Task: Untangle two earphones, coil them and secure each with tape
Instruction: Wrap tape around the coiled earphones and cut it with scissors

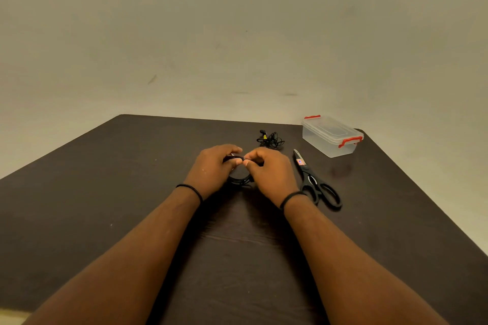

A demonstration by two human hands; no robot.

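Coiled black earphone (pixel 239 179) stands at table (pixel 105 192) centre, gripped by the left hand (pixel 214 169) with fingers curled round its top, while the right hand (pixel 269 171) pinches the same loop. A second earphone bundle (pixel 270 138) lies at one o'clock, scissors (pixel 315 182) at three, a lidded clear box (pixel 331 137) at two.

I have a single view, from the camera worn on the person's head, facing forward and tilted down over the dark surface (pixel 105 192). The lens is wide, so the surface edges splay outward and a pale wall (pixel 237 34) fills the upper half. It sits close: both forearms enter from the bottom edge and run up to the hands, the left hand (pixel 211 169) and right hand (pixel 272 174), at mid-frame. No second view overlaps with it.
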